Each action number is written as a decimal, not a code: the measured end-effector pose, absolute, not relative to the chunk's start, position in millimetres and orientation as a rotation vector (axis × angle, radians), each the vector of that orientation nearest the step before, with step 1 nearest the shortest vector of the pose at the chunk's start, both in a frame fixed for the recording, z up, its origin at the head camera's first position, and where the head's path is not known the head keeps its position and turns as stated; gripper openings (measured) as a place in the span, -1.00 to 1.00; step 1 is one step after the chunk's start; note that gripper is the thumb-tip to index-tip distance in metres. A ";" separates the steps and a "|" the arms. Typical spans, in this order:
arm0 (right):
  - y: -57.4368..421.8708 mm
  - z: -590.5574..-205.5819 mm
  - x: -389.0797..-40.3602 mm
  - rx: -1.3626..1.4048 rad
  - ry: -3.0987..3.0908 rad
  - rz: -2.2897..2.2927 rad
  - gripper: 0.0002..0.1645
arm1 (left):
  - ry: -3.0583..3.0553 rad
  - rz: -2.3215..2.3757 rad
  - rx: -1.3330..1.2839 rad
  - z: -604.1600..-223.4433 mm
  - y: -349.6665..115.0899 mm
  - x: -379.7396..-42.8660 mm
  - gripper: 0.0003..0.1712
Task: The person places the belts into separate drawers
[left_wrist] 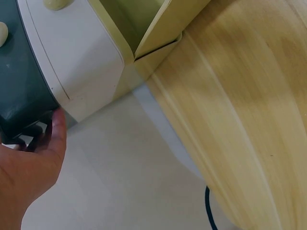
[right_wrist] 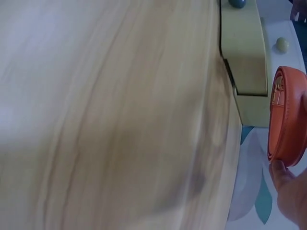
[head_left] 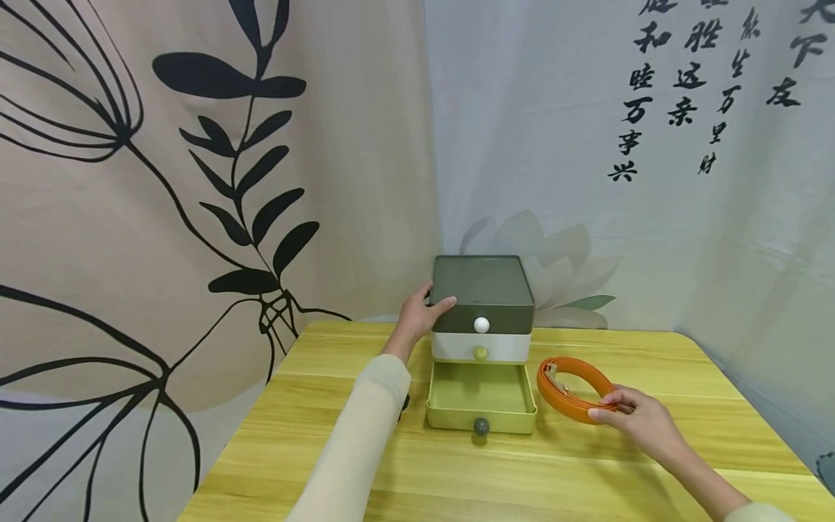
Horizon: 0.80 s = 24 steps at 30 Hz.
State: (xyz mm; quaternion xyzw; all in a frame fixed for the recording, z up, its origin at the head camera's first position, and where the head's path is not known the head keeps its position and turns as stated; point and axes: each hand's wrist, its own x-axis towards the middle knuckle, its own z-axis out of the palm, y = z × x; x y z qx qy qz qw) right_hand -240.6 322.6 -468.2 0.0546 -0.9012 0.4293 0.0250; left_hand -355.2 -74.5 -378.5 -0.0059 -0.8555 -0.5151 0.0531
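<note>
A small drawer organizer (head_left: pixel 483 279) has a dark green top, a white middle drawer (head_left: pixel 450 347) and a yellow-green bottom drawer (head_left: pixel 453 419) pulled out, with nothing visible inside. My left hand (head_left: pixel 417 317) grips the organizer's top section at its left side, thumb at the front corner; in the left wrist view its other fingers are partly hidden behind that dark section. To the right of the open drawer, my right hand (head_left: pixel 642 420) pinches the near edge of a coiled orange belt (head_left: pixel 554 397) with a gold buckle, held above the table. The right wrist view shows the coiled belt (right_wrist: pixel 291 122) from its side.
The organizer stands near the back of a wood-grain table (head_left: pixel 509 478). A printed curtain (head_left: pixel 365 181) hangs behind it. One small dark object (head_left: pixel 404 407) left of the open drawer is mostly covered by my left sleeve.
</note>
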 end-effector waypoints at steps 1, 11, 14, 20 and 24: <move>320.4 -466.9 -240.4 0.175 -2.783 1.341 -0.54 | -2.600 -1.567 -0.019 -378.5 -74.5 -355.1 -0.01; 301.4 -455.2 -240.0 0.257 -2.772 1.415 -0.56 | -2.603 -1.570 -0.024 -378.3 -75.2 -354.8 -0.01; 296.1 -454.3 -241.0 0.277 -2.770 1.429 -0.57 | -2.602 -1.566 -0.024 -378.5 -75.1 -355.6 0.00; 284.3 -454.4 -244.2 0.315 -2.746 1.484 -0.59 | -2.601 -1.548 -0.036 -377.2 -75.0 -355.4 0.00; 276.2 -455.7 -246.3 0.324 -2.739 1.543 -0.61 | -2.610 -1.530 -0.042 -376.5 -75.5 -354.7 0.00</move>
